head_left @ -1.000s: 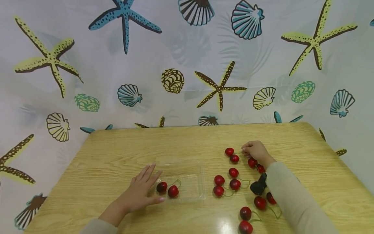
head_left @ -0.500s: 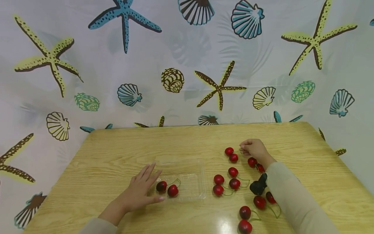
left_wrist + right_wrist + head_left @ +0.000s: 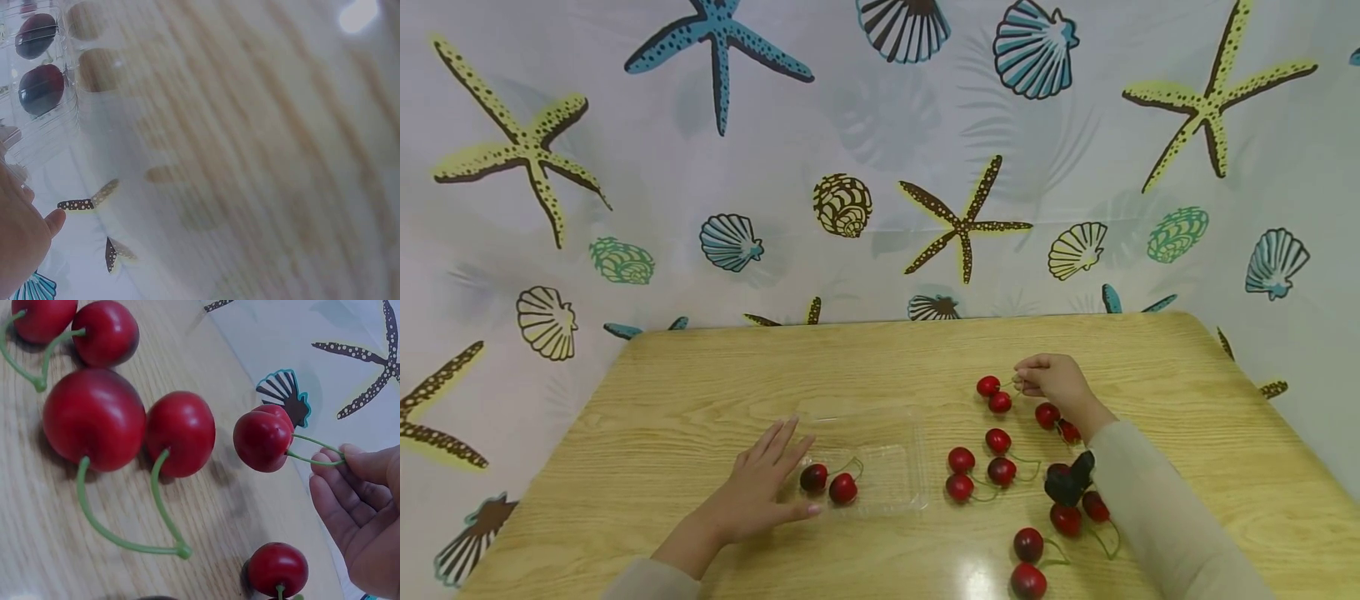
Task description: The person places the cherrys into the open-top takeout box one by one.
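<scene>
My right hand (image 3: 1054,385) pinches the joined green stems of a red cherry pair (image 3: 262,439) between thumb and finger. In the right wrist view these cherries hang beyond the fingertips, seemingly just off the table. My left hand (image 3: 763,483) lies with fingers spread and straight at the left side of a clear plastic container (image 3: 922,458), apparently touching its rim. Inside that container, at its left, sits a dark red cherry pair (image 3: 843,488) with a joined stem. The left wrist view shows the container's see-through wall (image 3: 70,81) and part of the left hand (image 3: 22,234).
Several more stemmed cherry pairs lie on the wooden table (image 3: 737,367), among them one pair (image 3: 959,487) right of the container and another (image 3: 1028,579) near the front. A black wrist camera (image 3: 1078,479) hangs over some cherries. A seashell-print cloth (image 3: 865,108) stands behind the table.
My right hand has moved slightly left and up, now with the stems pinched. Its wrist camera has tilted, uncovering part of a cherry beneath. My left hand stays in place.
</scene>
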A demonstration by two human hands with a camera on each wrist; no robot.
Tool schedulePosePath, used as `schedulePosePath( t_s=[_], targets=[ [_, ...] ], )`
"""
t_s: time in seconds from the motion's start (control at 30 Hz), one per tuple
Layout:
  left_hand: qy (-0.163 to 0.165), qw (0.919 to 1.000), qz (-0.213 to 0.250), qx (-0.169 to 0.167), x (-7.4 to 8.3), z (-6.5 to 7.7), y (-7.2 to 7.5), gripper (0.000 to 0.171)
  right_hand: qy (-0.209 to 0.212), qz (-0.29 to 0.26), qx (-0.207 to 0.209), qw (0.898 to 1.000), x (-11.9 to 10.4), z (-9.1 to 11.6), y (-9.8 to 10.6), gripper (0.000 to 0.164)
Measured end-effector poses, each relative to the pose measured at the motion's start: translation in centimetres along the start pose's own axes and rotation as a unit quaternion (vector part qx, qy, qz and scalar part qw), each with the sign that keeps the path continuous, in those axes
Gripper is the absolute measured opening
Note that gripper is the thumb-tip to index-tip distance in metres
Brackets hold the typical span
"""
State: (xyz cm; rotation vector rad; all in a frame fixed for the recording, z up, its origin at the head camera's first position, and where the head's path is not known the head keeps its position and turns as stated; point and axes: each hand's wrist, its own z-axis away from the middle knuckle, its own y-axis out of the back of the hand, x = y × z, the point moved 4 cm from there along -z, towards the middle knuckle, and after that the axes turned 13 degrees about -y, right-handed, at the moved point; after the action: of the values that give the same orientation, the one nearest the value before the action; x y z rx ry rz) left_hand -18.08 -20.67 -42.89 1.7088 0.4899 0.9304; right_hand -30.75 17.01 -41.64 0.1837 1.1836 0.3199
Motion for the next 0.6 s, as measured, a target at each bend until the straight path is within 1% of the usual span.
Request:
schedulePosePath(
  t_s=[0.3,0.6],
  targets=[
    [-0.001,1.0000,0.000,0.002,0.0,0.0,0.0,0.084,0.023,-0.038,-0.014,0.999,-1.0,1.2,-0.3,0.024],
    [0.002,1.0000,0.001,0.006,0.1,0.1,0.1,0.085,0.052,-0.054,-0.043,0.996,-2.4,2.6,-0.9,0.026]
  ],
)
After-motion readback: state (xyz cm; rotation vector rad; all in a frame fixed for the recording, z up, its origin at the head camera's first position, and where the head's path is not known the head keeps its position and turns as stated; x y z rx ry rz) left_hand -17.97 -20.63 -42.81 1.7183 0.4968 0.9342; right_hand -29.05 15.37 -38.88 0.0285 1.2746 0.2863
